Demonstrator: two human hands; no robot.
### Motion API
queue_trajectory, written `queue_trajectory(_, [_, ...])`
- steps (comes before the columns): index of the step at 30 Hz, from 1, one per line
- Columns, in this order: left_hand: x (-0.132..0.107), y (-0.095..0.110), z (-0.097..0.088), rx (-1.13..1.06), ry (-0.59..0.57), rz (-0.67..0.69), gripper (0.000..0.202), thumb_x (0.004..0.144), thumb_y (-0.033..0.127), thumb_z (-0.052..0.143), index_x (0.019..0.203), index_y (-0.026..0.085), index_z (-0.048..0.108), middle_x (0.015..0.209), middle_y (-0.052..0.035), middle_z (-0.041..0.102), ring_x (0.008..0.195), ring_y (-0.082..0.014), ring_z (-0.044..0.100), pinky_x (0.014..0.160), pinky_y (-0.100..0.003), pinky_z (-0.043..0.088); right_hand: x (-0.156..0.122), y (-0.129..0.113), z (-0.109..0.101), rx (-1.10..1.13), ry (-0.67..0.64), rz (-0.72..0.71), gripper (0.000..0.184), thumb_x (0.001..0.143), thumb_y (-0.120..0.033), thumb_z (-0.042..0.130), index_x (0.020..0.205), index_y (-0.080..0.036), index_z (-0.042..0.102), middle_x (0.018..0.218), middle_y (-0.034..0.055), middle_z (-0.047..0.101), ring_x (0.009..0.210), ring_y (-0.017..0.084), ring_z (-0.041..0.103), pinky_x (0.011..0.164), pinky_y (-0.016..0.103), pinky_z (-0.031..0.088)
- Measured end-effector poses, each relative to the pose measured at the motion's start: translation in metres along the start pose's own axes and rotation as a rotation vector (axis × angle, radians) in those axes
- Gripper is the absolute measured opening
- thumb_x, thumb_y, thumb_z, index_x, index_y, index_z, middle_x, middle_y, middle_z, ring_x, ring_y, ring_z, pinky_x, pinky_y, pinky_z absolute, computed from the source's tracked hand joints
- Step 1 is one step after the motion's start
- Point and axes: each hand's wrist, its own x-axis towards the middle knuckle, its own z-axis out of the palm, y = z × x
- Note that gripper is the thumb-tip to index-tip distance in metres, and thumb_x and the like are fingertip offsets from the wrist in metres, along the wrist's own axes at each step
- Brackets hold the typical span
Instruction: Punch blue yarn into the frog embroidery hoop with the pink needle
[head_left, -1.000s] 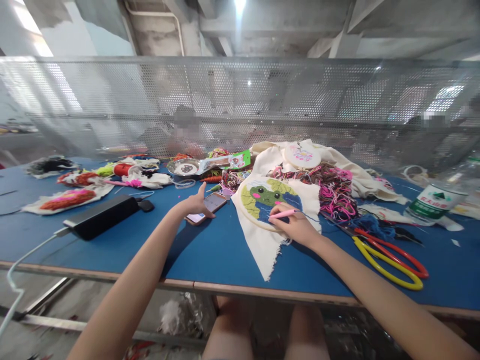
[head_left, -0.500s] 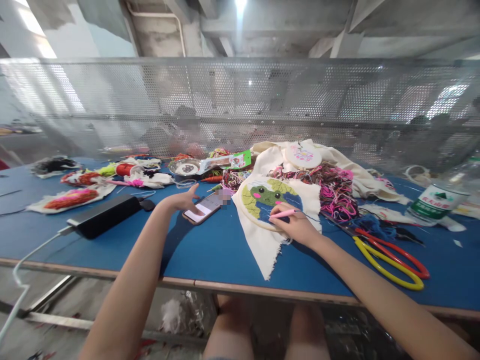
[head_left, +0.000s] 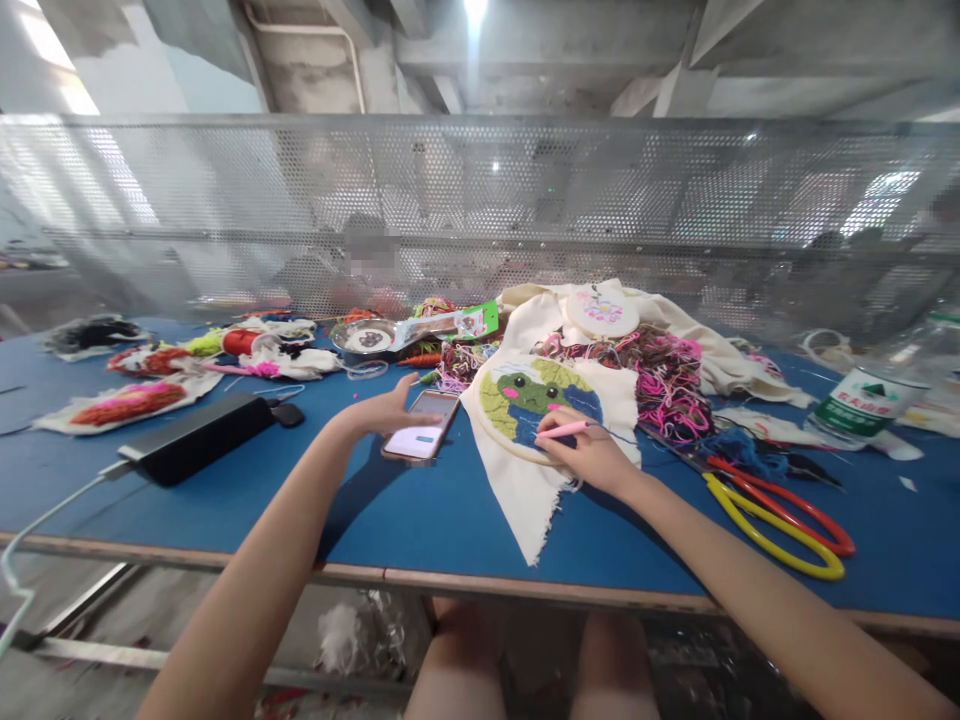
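1. Head view, right hand (head_left: 592,458): grip narrow, fingers closed around a slim pink pen-shaped tool (head_left: 564,431). The hand lies over the near right part of the hoop in item 2. A dark blue strand trails right from the tool. Whether the tool's tip enters the cloth cannot be told.

2. Head view, round pale embroidery hoop with cream cloth (head_left: 501,388): flat on the blue worktop (head_left: 450,525), right of centre. It bears a green frog face with pink cheeks on yellow-green and blue stitching. A frayed cloth corner points toward the near edge.

3. Head view, left hand (head_left: 381,412): grip wide, fingers spread, nothing held. It is at the left side of a rectangular smartphone with a lit screen (head_left: 421,428), left of the hoop. Contact with the phone cannot be confirmed.

4. Head view, surroundings: scissors with one red and one yellow handle (head_left: 776,540) lie right of the right hand. A tangled heap of pink and brown yarn (head_left: 675,385) sits beyond the hoop, to the right. A black oblong box with a white cable (head_left: 199,437) lies left of the left hand.
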Motion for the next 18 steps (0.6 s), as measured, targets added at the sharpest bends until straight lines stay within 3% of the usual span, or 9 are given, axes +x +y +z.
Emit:
queue_trajectory(3, [-0.002, 0.004, 0.0, -0.183, -0.122, -0.07, 0.103, 0.069, 0.062, 0.059, 0.144, 0.017, 0.005, 0.099, -0.0162, 0.064, 0.08, -0.0291, 0.067, 0.056, -0.031, 0.053, 0.0, -0.001, -0.001, -0.008, 0.001, -0.017, 0.011, 0.083, -0.034, 0.051, 0.078, -0.025, 0.056, 0.088, 0.0008, 0.061, 0.096, 0.02, 0.055, 0.087, 0.035, 0.04])
queue_trajectory(6, [-0.006, 0.012, 0.003, -0.257, -0.209, -0.039, 0.111, 0.065, 0.052, 0.069, 0.143, 0.024, -0.004, 0.103, -0.0158, 0.062, 0.071, -0.024, 0.067, 0.052, -0.027, 0.052, 0.0, -0.001, -0.002, -0.02, 0.002, -0.02, 0.01, 0.083, -0.032, 0.051, 0.079, -0.024, 0.057, 0.089, 0.0007, 0.062, 0.095, 0.02, 0.055, 0.088, 0.035, 0.039])
queue_trajectory(8, [-0.008, 0.018, 0.008, -0.25, -0.179, -0.044, 0.118, 0.062, 0.051, 0.072, 0.143, 0.027, -0.01, 0.118, -0.0198, 0.054, 0.075, -0.0243, 0.066, 0.051, -0.026, 0.052, 0.0, -0.001, -0.002, -0.022, -0.003, -0.014, 0.01, 0.083, -0.032, 0.052, 0.079, -0.024, 0.056, 0.09, 0.0005, 0.062, 0.096, 0.02, 0.055, 0.088, 0.035, 0.039])
queue_trajectory(10, [-0.008, 0.024, 0.014, -0.205, -0.108, -0.054, 0.123, 0.059, 0.05, 0.073, 0.143, 0.027, -0.013, 0.139, -0.0247, 0.033, 0.085, -0.0272, 0.064, 0.05, -0.026, 0.052, 0.0, -0.001, -0.002, -0.019, -0.009, -0.011, 0.01, 0.084, -0.032, 0.052, 0.079, -0.024, 0.056, 0.09, 0.0004, 0.062, 0.098, 0.02, 0.054, 0.088, 0.034, 0.039])
queue_trajectory(13, [-0.007, 0.029, 0.022, -0.139, -0.047, -0.044, 0.127, 0.057, 0.048, 0.074, 0.143, 0.027, -0.016, 0.15, -0.0228, 0.003, 0.1, -0.032, 0.058, 0.047, -0.024, 0.051, 0.0, -0.001, -0.002, -0.022, -0.01, -0.008, 0.01, 0.084, -0.032, 0.052, 0.079, -0.024, 0.056, 0.09, 0.0003, 0.062, 0.099, 0.02, 0.054, 0.088, 0.034, 0.039])
queue_trajectory(18, [-0.002, 0.027, 0.028, -0.077, -0.017, -0.013, 0.13, 0.053, 0.046, 0.077, 0.143, 0.03, -0.016, 0.151, -0.0206, 0.003, 0.105, -0.0365, 0.055, 0.047, -0.023, 0.051, 0.0, -0.001, -0.002, -0.031, -0.019, -0.016, 0.01, 0.084, -0.032, 0.051, 0.079, -0.025, 0.055, 0.088, 0.0001, 0.062, 0.097, 0.02, 0.055, 0.088, 0.035, 0.039])
